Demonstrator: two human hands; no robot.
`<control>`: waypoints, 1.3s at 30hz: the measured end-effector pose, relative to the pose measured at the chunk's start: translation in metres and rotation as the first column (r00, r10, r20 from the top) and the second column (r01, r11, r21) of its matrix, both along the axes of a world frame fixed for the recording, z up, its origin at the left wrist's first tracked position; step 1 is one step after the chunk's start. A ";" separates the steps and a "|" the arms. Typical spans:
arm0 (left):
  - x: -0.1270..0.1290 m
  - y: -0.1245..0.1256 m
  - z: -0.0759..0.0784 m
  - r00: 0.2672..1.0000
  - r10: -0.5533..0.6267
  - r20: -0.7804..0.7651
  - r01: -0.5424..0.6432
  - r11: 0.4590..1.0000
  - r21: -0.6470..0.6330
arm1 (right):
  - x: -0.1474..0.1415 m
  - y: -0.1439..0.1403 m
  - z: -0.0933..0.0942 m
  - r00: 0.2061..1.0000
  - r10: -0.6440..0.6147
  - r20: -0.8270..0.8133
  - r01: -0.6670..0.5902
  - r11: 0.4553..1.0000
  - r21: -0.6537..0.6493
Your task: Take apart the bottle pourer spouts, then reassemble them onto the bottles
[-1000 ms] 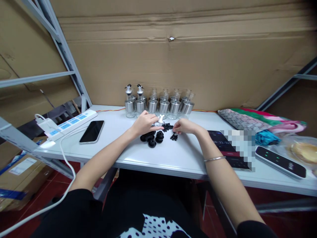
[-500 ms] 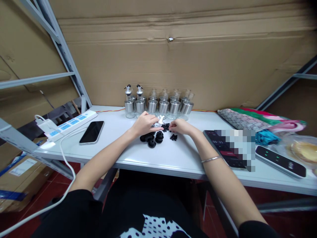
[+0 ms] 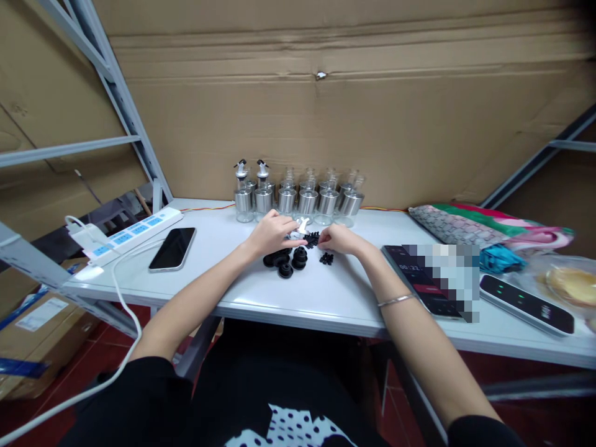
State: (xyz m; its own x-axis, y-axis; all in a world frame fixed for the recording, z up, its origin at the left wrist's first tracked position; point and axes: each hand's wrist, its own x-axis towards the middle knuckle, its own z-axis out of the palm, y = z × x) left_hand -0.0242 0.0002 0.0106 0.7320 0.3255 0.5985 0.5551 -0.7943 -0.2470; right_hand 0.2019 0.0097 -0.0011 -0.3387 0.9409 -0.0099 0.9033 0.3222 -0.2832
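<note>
My left hand (image 3: 272,232) reaches over white spout parts (image 3: 303,225), its fingers stretched out and the thumb apart. Just under its thumb lie several black ribbed stoppers (image 3: 299,257). Between both hands is a pile of small black pieces (image 3: 311,238). My right hand (image 3: 338,239) rests at the right side of that pile, fingers curled and closed together; what they pinch, if anything, is hidden. A smaller group of black pieces (image 3: 326,259) lies just in front of it. Behind the hands stand several glass bottles with steel sleeves (image 3: 308,202); two at the left carry pourer spouts (image 3: 262,171).
A phone (image 3: 172,249) and a white power strip (image 3: 135,234) with a cable lie at the left. On the right are a dark tablet-like device (image 3: 421,279), partly blurred, a slim black-and-white device (image 3: 526,304) and colourful cloth (image 3: 503,226). Cardboard (image 3: 335,124) walls the back.
</note>
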 end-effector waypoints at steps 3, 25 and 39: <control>0.000 0.000 0.000 1.000 0.002 0.001 -0.002 1.000 0.001 | -0.001 -0.001 0.003 0.996 -0.031 -0.087 0.037 0.997 0.063; 0.000 -0.001 0.000 1.000 0.006 -0.007 -0.006 0.999 -0.034 | -0.019 -0.017 0.021 0.275 -0.036 -0.961 -0.064 0.996 -0.056; 0.002 -0.002 0.000 0.999 -0.030 -0.037 0.026 0.995 -0.099 | -0.029 -0.022 0.020 0.310 -0.034 -0.950 -0.147 0.986 -0.083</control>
